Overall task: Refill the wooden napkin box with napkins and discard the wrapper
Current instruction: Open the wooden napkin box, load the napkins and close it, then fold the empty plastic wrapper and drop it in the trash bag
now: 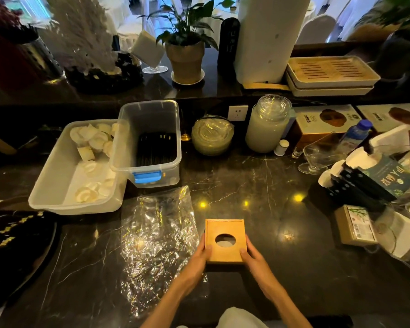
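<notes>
The wooden napkin box (224, 227) sits on the dark marble counter (258, 185) near its front edge, lid on, with an oval hole in the top showing something pale inside. My left hand (198, 260) grips the box's left near corner, thumb on the lid. My right hand (252, 259) grips its right near corner the same way. A crumpled clear plastic wrapper (158, 237) lies flat on the counter just left of the box, partly under my left wrist.
Behind the wrapper stand a white tub (57, 185) of folded paper items and a clear bin (152, 114) with a blue latch. Glass plates (212, 136), a lidded jar (268, 124) and glassware (317, 155) line the back. Boxes and a brown napkin pack (354, 224) crowd the right.
</notes>
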`<action>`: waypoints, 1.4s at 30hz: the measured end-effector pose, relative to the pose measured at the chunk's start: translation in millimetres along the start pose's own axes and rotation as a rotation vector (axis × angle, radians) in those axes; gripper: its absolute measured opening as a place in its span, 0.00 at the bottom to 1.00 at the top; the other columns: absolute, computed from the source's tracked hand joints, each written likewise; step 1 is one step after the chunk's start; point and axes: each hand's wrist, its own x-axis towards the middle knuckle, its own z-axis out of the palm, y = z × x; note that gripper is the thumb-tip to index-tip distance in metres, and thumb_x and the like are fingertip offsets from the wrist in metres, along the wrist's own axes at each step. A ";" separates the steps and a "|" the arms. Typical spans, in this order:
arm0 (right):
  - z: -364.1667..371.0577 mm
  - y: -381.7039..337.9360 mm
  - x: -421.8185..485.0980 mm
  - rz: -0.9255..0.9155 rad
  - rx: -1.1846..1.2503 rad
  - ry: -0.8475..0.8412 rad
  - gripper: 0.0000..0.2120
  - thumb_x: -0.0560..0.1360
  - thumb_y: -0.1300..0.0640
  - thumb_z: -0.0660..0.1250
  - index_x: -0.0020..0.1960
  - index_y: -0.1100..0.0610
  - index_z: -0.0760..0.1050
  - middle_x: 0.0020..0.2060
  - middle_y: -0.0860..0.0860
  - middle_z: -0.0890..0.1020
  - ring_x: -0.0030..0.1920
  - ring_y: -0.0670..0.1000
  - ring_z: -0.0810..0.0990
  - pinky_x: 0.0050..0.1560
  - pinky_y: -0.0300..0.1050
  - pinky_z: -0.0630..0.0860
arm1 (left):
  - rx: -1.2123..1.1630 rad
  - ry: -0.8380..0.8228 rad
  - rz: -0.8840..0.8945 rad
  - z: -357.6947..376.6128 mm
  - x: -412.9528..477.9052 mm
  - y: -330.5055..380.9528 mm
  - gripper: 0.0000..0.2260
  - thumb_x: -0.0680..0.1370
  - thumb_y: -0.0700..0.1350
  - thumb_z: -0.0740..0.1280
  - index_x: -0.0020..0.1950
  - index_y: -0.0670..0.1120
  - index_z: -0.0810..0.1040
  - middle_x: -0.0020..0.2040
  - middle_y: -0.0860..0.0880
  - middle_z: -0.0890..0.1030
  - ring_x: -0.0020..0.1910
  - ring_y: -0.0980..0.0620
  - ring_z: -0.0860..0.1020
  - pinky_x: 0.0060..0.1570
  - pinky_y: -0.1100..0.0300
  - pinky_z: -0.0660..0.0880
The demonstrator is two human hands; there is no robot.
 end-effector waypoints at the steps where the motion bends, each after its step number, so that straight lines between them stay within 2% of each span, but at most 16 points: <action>1: 3.1 -2.3 2.5 -0.034 -0.053 0.009 0.26 0.80 0.50 0.60 0.76 0.44 0.55 0.72 0.51 0.70 0.62 0.43 0.72 0.62 0.40 0.71 | 0.007 -0.022 0.011 3.6 2.9 2.5 0.26 0.83 0.46 0.56 0.77 0.59 0.49 0.77 0.48 0.63 0.71 0.50 0.66 0.73 0.49 0.63; 3: 2.0 -17.6 16.5 -0.082 -0.107 0.035 0.25 0.81 0.54 0.59 0.76 0.48 0.56 0.71 0.50 0.70 0.58 0.38 0.72 0.52 0.31 0.73 | 0.037 -0.007 0.017 5.5 16.3 17.0 0.28 0.83 0.40 0.56 0.78 0.58 0.49 0.75 0.48 0.65 0.71 0.49 0.66 0.73 0.48 0.63; 4: -0.8 -29.4 26.2 -0.100 -0.127 0.040 0.25 0.82 0.56 0.59 0.77 0.50 0.56 0.72 0.51 0.69 0.60 0.39 0.72 0.53 0.30 0.73 | 0.057 -0.002 0.023 4.4 24.9 29.0 0.28 0.83 0.39 0.55 0.78 0.57 0.50 0.74 0.47 0.66 0.72 0.48 0.66 0.73 0.46 0.63; 5: -4.5 -45.3 36.9 -0.119 -0.141 0.042 0.25 0.82 0.57 0.58 0.77 0.52 0.56 0.73 0.51 0.68 0.63 0.42 0.71 0.58 0.31 0.72 | 0.083 -0.001 0.038 1.9 35.2 44.0 0.27 0.83 0.38 0.55 0.78 0.56 0.51 0.74 0.47 0.66 0.71 0.48 0.66 0.73 0.47 0.63; 8: -13.7 -98.5 76.7 -0.164 -0.155 0.032 0.25 0.82 0.58 0.57 0.78 0.54 0.55 0.75 0.53 0.65 0.73 0.51 0.65 0.74 0.53 0.63 | 0.165 0.007 0.116 -5.5 70.6 98.1 0.25 0.82 0.36 0.55 0.77 0.50 0.53 0.73 0.45 0.66 0.70 0.49 0.66 0.72 0.51 0.62; 11: -18.0 -143.6 116.5 -0.198 -0.157 0.043 0.24 0.83 0.59 0.56 0.78 0.53 0.57 0.74 0.54 0.67 0.73 0.54 0.65 0.74 0.58 0.62 | 0.199 0.030 0.169 -14.0 107.5 145.0 0.24 0.82 0.35 0.56 0.77 0.47 0.55 0.72 0.43 0.67 0.72 0.45 0.65 0.73 0.47 0.62; 15: -20.9 -176.3 161.8 -0.200 -0.128 0.054 0.23 0.83 0.60 0.56 0.77 0.52 0.60 0.72 0.54 0.70 0.71 0.55 0.69 0.72 0.59 0.65 | 0.210 0.053 0.200 -25.5 150.7 177.4 0.21 0.81 0.34 0.55 0.74 0.44 0.59 0.70 0.40 0.70 0.67 0.47 0.69 0.65 0.55 0.66; 20: -18.4 -172.7 198.0 -0.128 -0.148 0.028 0.22 0.83 0.58 0.55 0.77 0.53 0.60 0.71 0.55 0.72 0.70 0.56 0.71 0.71 0.59 0.66 | 0.169 0.086 0.141 -35.2 178.1 171.8 0.22 0.82 0.34 0.55 0.75 0.44 0.58 0.71 0.39 0.69 0.69 0.44 0.69 0.69 0.51 0.66; 24: -19.1 -153.9 208.4 -0.119 -0.133 0.036 0.23 0.83 0.56 0.56 0.77 0.53 0.60 0.69 0.55 0.74 0.67 0.55 0.73 0.70 0.57 0.68 | 0.177 0.114 0.117 -34.3 183.2 153.9 0.24 0.83 0.36 0.55 0.79 0.44 0.52 0.75 0.40 0.64 0.74 0.44 0.63 0.75 0.44 0.59; 30: -15.5 -151.3 208.1 -0.092 -0.090 0.054 0.24 0.83 0.56 0.55 0.78 0.54 0.56 0.72 0.55 0.70 0.69 0.54 0.70 0.72 0.55 0.66 | 0.315 0.157 0.090 -29.8 186.4 157.3 0.25 0.83 0.37 0.54 0.78 0.40 0.49 0.76 0.38 0.61 0.75 0.42 0.61 0.75 0.46 0.57; 34: -16.1 -157.3 188.1 -0.011 0.177 0.013 0.28 0.82 0.56 0.57 0.79 0.52 0.49 0.76 0.55 0.63 0.74 0.57 0.64 0.76 0.55 0.58 | 0.466 0.191 0.056 -34.5 166.2 165.2 0.29 0.83 0.44 0.58 0.79 0.40 0.46 0.76 0.38 0.62 0.74 0.39 0.63 0.72 0.48 0.60; 36: -15.4 -151.6 171.6 -0.012 0.289 0.088 0.28 0.82 0.55 0.58 0.79 0.53 0.51 0.75 0.55 0.64 0.75 0.55 0.63 0.74 0.52 0.58 | 0.474 0.230 0.103 -47.2 136.3 156.8 0.26 0.83 0.46 0.59 0.78 0.42 0.54 0.74 0.38 0.67 0.72 0.41 0.67 0.71 0.49 0.64; 38: -10.3 -129.3 154.2 -0.016 0.219 0.221 0.24 0.81 0.58 0.60 0.76 0.59 0.61 0.69 0.60 0.72 0.66 0.55 0.74 0.68 0.50 0.68 | 0.461 0.320 0.185 -72.4 96.0 131.3 0.16 0.82 0.44 0.61 0.70 0.43 0.72 0.64 0.40 0.79 0.63 0.45 0.77 0.65 0.49 0.72; 39: -5.1 -114.6 146.0 0.014 0.165 0.264 0.20 0.81 0.60 0.61 0.71 0.63 0.67 0.60 0.63 0.78 0.56 0.53 0.80 0.59 0.47 0.76 | 0.433 0.403 0.220 -86.3 75.6 113.3 0.11 0.82 0.42 0.61 0.62 0.45 0.78 0.56 0.42 0.83 0.55 0.47 0.80 0.59 0.48 0.76; 40: 6.5 -99.7 136.9 0.065 0.106 0.252 0.15 0.80 0.62 0.61 0.65 0.66 0.72 0.50 0.62 0.81 0.43 0.49 0.84 0.46 0.42 0.80 | 0.391 0.532 0.234 -103.7 52.8 93.1 0.09 0.81 0.40 0.62 0.55 0.46 0.81 0.49 0.44 0.84 0.49 0.49 0.81 0.54 0.49 0.77; 42: 37.5 -75.1 117.7 0.198 0.018 0.136 0.06 0.80 0.64 0.61 0.55 0.63 0.75 0.38 0.56 0.80 0.27 0.45 0.81 0.30 0.38 0.77 | 0.397 0.850 0.144 -141.7 13.1 51.3 0.09 0.81 0.38 0.62 0.55 0.44 0.80 0.50 0.42 0.82 0.51 0.46 0.80 0.51 0.52 0.74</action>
